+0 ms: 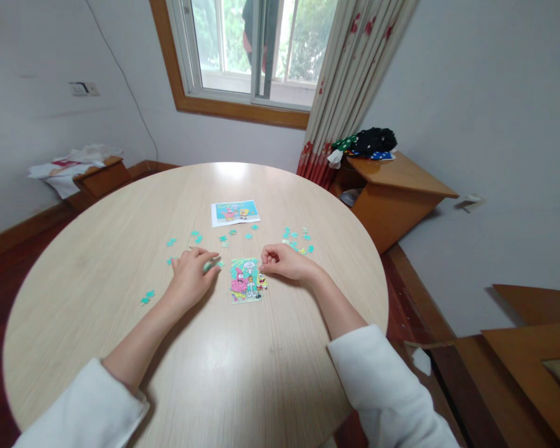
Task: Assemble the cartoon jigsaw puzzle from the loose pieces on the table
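Observation:
A partly joined jigsaw puzzle (245, 283) with cartoon figures lies on the table between my hands. My left hand (193, 274) is to its left, palm down with fingers apart, above a few teal puzzle pieces (213, 265). Curled in a pinch, my right hand (282, 261) has its fingertips at the puzzle's upper right edge. Whatever is between those fingertips is too small and hidden to make out. Loose teal pieces (293, 236) are clustered beyond my right hand, and another small group (148, 297) lies left of my left forearm.
A printed reference picture (236, 213) lies flat beyond the puzzle on the round wooden table (261, 373). More loose pieces (249, 236) are scattered in front of it. Behind the table stand a wooden cabinet (401, 177) with cloths on top, a curtain (340, 81) and a window.

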A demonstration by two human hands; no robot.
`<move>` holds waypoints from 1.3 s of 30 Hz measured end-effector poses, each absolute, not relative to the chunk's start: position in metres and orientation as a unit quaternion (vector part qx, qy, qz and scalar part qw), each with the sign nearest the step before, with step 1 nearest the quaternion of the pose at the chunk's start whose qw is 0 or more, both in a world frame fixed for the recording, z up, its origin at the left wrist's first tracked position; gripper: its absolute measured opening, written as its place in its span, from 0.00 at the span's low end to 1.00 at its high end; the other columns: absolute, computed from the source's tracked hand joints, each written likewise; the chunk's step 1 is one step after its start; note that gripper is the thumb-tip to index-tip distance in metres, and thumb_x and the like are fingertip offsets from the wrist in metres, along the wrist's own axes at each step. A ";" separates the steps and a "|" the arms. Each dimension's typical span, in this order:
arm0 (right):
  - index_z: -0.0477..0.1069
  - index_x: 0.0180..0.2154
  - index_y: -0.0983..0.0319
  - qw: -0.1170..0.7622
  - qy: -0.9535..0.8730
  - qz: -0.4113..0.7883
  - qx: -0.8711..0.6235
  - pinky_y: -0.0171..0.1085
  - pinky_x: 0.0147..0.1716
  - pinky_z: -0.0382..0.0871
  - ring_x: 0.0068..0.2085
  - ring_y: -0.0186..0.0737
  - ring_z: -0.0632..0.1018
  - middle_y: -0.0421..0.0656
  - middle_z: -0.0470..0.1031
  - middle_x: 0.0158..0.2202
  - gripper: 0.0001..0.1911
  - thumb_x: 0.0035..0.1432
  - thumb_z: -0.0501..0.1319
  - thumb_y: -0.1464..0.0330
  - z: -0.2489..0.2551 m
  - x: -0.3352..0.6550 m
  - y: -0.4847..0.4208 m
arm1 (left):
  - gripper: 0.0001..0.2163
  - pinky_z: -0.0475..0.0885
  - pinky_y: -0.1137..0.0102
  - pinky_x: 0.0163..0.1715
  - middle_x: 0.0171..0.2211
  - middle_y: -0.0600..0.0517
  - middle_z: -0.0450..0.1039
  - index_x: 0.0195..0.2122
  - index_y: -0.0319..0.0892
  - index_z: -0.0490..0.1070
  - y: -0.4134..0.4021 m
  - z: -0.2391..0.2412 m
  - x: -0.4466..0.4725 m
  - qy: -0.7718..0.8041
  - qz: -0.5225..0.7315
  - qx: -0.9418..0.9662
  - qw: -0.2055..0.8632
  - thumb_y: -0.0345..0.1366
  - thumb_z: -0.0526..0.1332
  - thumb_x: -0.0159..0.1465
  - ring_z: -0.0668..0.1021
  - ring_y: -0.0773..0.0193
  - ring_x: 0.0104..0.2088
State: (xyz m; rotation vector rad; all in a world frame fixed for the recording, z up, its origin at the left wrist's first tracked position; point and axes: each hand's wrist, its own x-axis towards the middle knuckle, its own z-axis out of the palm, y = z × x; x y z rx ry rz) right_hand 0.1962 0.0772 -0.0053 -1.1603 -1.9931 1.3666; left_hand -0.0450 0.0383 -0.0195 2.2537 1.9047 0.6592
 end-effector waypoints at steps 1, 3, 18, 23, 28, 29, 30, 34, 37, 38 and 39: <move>0.61 0.25 0.63 0.238 -0.721 0.494 -0.424 0.31 0.26 0.56 0.25 0.29 0.63 0.34 0.61 0.22 0.09 0.47 0.63 0.69 -0.005 0.196 0.077 | 0.13 0.62 0.52 0.43 0.43 0.44 0.73 0.43 0.44 0.75 0.038 -0.020 -0.044 0.627 0.210 0.748 0.059 0.39 0.55 0.61 0.71 0.48 0.46; 0.61 0.25 0.62 0.261 -0.716 0.482 -0.432 0.32 0.26 0.55 0.25 0.28 0.62 0.34 0.61 0.22 0.10 0.48 0.62 0.69 -0.005 0.196 0.078 | 0.13 0.61 0.52 0.43 0.42 0.44 0.72 0.42 0.46 0.76 0.037 -0.022 -0.043 0.622 0.204 0.754 0.055 0.38 0.55 0.61 0.70 0.49 0.44; 0.59 0.25 0.60 0.442 -0.639 0.357 -0.518 0.31 0.22 0.53 0.23 0.30 0.61 0.34 0.58 0.21 0.11 0.48 0.60 0.63 -0.007 0.202 0.093 | 0.13 0.63 0.52 0.41 0.40 0.44 0.73 0.36 0.46 0.76 0.039 -0.025 -0.046 0.626 0.208 0.751 0.028 0.33 0.52 0.61 0.71 0.48 0.43; 0.58 0.25 0.59 0.497 -0.600 0.323 -0.536 0.32 0.22 0.53 0.22 0.30 0.61 0.33 0.57 0.20 0.14 0.47 0.60 0.58 -0.007 0.208 0.097 | 0.13 0.63 0.54 0.40 0.40 0.44 0.73 0.36 0.45 0.76 0.040 -0.023 -0.048 0.635 0.197 0.747 0.013 0.31 0.50 0.61 0.72 0.49 0.43; 0.58 0.25 0.59 0.539 -0.571 0.293 -0.546 0.31 0.22 0.55 0.23 0.31 0.61 0.34 0.58 0.20 0.11 0.47 0.59 0.62 -0.004 0.214 0.100 | 0.13 0.63 0.53 0.43 0.40 0.44 0.74 0.36 0.42 0.75 0.036 -0.018 -0.042 0.601 0.255 0.757 0.030 0.34 0.50 0.62 0.73 0.51 0.44; 0.58 0.25 0.59 0.542 -0.568 0.291 -0.547 0.31 0.23 0.55 0.23 0.30 0.61 0.34 0.57 0.20 0.11 0.47 0.59 0.62 -0.003 0.215 0.100 | 0.13 0.63 0.53 0.45 0.40 0.44 0.74 0.37 0.42 0.74 0.034 -0.017 -0.038 0.582 0.267 0.767 0.039 0.35 0.50 0.63 0.73 0.52 0.45; 0.58 0.25 0.59 0.543 -0.565 0.290 -0.549 0.31 0.23 0.55 0.23 0.30 0.61 0.34 0.57 0.20 0.10 0.47 0.59 0.63 -0.003 0.215 0.100 | 0.13 0.63 0.54 0.47 0.41 0.45 0.74 0.38 0.42 0.74 0.031 -0.016 -0.035 0.558 0.277 0.781 0.049 0.37 0.50 0.64 0.73 0.53 0.46; 0.57 0.25 0.59 0.538 -0.561 0.290 -0.558 0.31 0.23 0.56 0.23 0.31 0.61 0.34 0.57 0.20 0.10 0.48 0.59 0.64 -0.001 0.216 0.100 | 0.17 0.57 0.53 0.58 0.53 0.45 0.70 0.50 0.43 0.70 0.015 -0.014 -0.017 0.460 0.235 0.851 0.097 0.41 0.48 0.67 0.70 0.56 0.54; 0.58 0.26 0.60 0.528 -0.565 0.290 -0.564 0.31 0.23 0.56 0.23 0.30 0.61 0.34 0.58 0.20 0.09 0.48 0.59 0.66 -0.002 0.218 0.100 | 0.21 0.48 0.49 0.62 0.61 0.44 0.62 0.59 0.43 0.63 0.006 -0.015 -0.010 0.426 0.168 0.881 0.120 0.44 0.47 0.68 0.63 0.54 0.61; 0.59 0.26 0.60 0.518 -0.570 0.290 -0.568 0.31 0.23 0.56 0.23 0.30 0.62 0.34 0.58 0.20 0.07 0.48 0.58 0.67 -0.003 0.220 0.101 | 0.22 0.47 0.48 0.62 0.62 0.43 0.60 0.60 0.43 0.60 0.005 -0.016 -0.008 0.422 0.151 0.885 0.127 0.45 0.46 0.68 0.61 0.53 0.62; 0.60 0.26 0.60 0.503 -0.578 0.290 -0.573 0.31 0.23 0.56 0.23 0.30 0.62 0.34 0.59 0.20 0.06 0.47 0.58 0.68 -0.004 0.222 0.101 | 0.24 0.46 0.47 0.62 0.63 0.43 0.58 0.62 0.43 0.58 0.004 -0.016 -0.008 0.419 0.135 0.888 0.133 0.46 0.46 0.68 0.59 0.53 0.63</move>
